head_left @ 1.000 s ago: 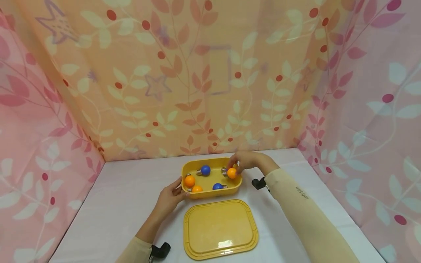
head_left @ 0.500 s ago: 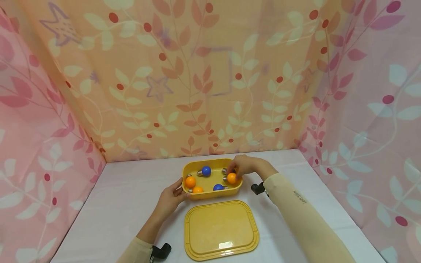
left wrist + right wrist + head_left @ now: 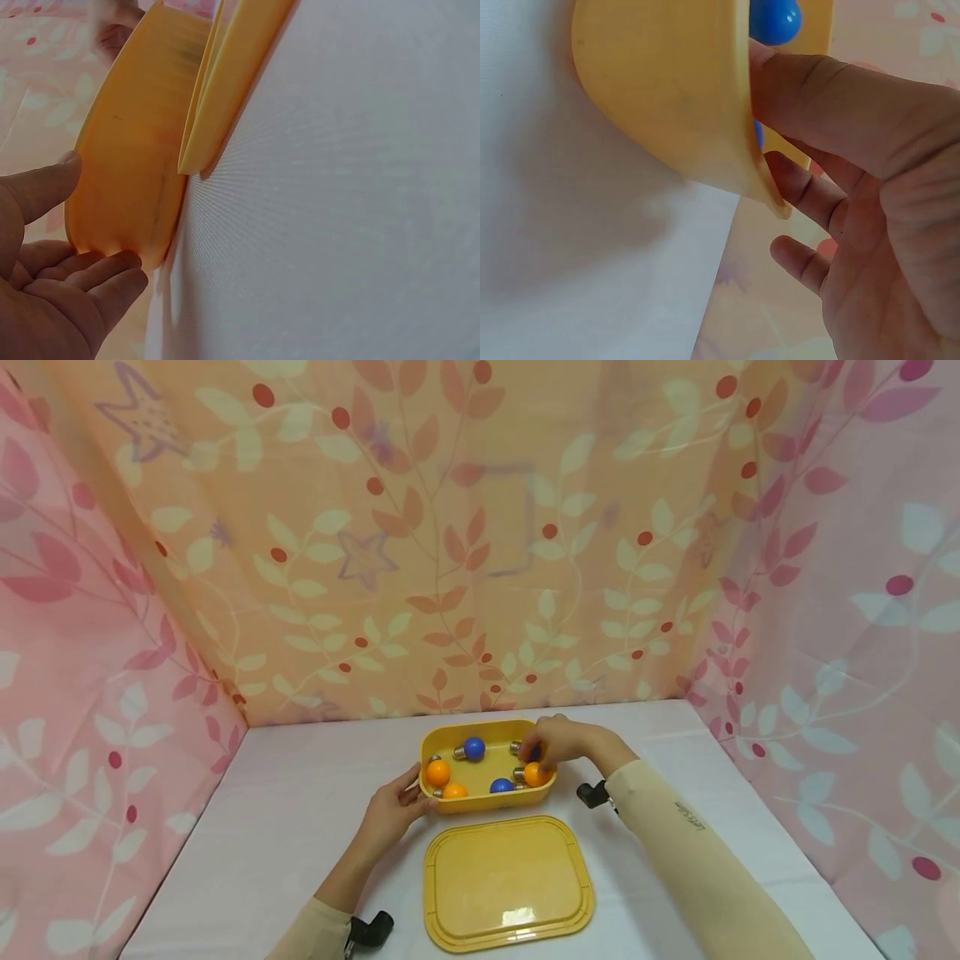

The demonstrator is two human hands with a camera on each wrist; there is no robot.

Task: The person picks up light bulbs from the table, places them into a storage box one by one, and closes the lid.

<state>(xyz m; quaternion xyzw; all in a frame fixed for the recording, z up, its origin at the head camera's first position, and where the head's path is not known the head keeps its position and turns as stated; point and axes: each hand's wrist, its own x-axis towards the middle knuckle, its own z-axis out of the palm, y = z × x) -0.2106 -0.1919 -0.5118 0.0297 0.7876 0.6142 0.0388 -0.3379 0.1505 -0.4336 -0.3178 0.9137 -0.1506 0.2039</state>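
Note:
A yellow plastic box [image 3: 487, 806] holds several blue and orange light bulbs. My left hand [image 3: 390, 810] grips its near left corner, thumb at the near wall and fingertips against the end wall, as the left wrist view shows. Over the right end, my right hand [image 3: 562, 739] reaches inside, thumb and fingers around a blue bulb [image 3: 534, 754] that they partly hide. An orange bulb [image 3: 536, 775] lies just in front, close to the thumb. Another blue bulb [image 3: 474, 748] is near the far wall, one [image 3: 502, 786] by the near wall, and orange bulbs [image 3: 438, 772] sit at the left.
A flat yellow lid [image 3: 508, 883] lies on the white table [image 3: 300, 802] just in front of the box. Patterned curtains [image 3: 450, 568] close off the back and both sides. A black camera mount is strapped at each wrist.
The orange bulb at the right has come down towards the near wall, and my right fingers have shifted off it onto the blue bulb behind. My left hand stays at the box corner.

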